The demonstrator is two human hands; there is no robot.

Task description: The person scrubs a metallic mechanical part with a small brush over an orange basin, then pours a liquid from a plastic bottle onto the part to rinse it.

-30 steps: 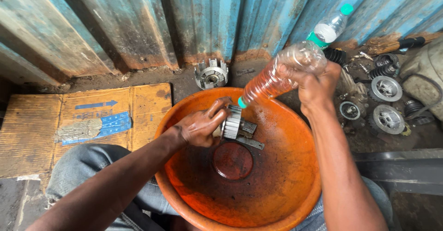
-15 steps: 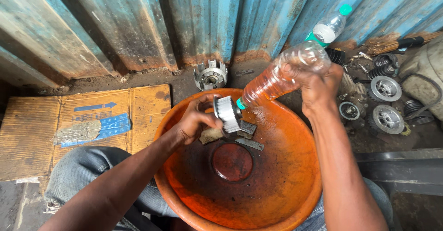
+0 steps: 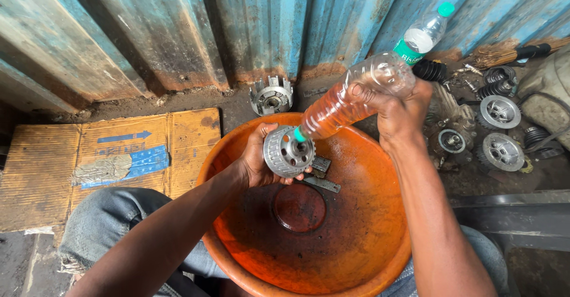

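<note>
Two hands: I see both over the orange basin (image 3: pixel 380 255), each one holding something.
Change: half a second ago the toothed metal hub (image 3: pixel 287 151) sat lower and was tilted; now I see it raised a little, its open face turned up to the bottle's mouth.
Left hand (image 3: pixel 256 157): fingers curled shut around the hub from the left and beneath, fingertips on its ribbed rim.
Hub: above the far-left part of the basin, clear of the basin floor.
Right hand (image 3: pixel 399 108): fingers wrapped tight around the plastic bottle (image 3: pixel 350 102), gripping near its base.
Bottle: tipped down to the left, orange liquid pooled at the neck, green mouth right at the hub's centre; I cannot tell whether they touch.
Basin floor: small flat metal pieces (image 3: pixel 320 175) lie just below the hub.
Far side: another toothed part (image 3: pixel 271 95) rests by the blue corrugated wall (image 3: pixel 178 30).
Right: round metal parts (image 3: pixel 500 132) lie on the ground.
Left: flattened cardboard (image 3: pixel 89 160).
</note>
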